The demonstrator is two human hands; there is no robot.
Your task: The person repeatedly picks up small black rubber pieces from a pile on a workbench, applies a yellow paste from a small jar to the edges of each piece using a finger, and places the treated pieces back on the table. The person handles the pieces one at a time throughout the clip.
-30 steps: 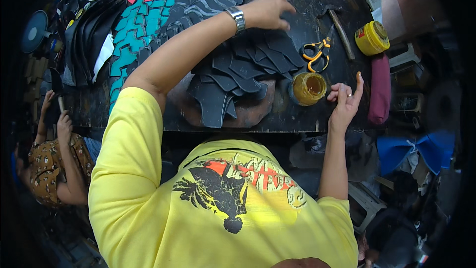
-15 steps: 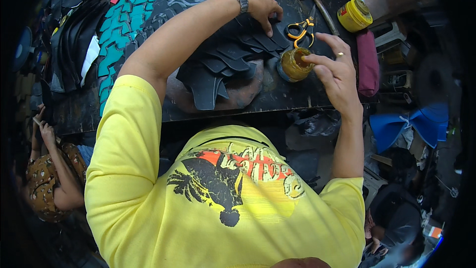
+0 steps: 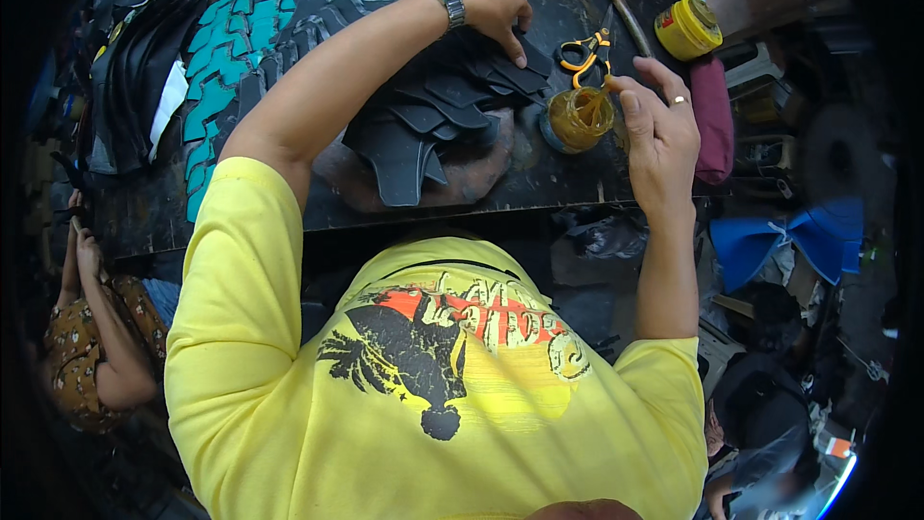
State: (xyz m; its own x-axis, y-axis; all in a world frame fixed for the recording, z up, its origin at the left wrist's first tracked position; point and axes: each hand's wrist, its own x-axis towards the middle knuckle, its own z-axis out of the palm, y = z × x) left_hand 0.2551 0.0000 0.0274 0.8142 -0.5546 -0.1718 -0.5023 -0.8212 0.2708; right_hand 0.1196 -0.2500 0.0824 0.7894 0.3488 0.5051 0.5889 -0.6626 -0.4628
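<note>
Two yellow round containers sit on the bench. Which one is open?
The open glue tin, just left of the right hand, shows amber glue inside. The other yellow tin, farther back near the bench's right edge, has its lid on.

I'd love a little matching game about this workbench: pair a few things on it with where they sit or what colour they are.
Things:
1. scissors
2. open tin of amber glue
3. closed yellow tin
4. dark cut pieces

Descriptions:
A. under the left hand, piled on a worn block
B. orange handles, lying just beyond the glue
C. right beside the right hand
D. far right of the bench, lid on

Pairs: 1-B, 2-C, 3-D, 4-A
</note>
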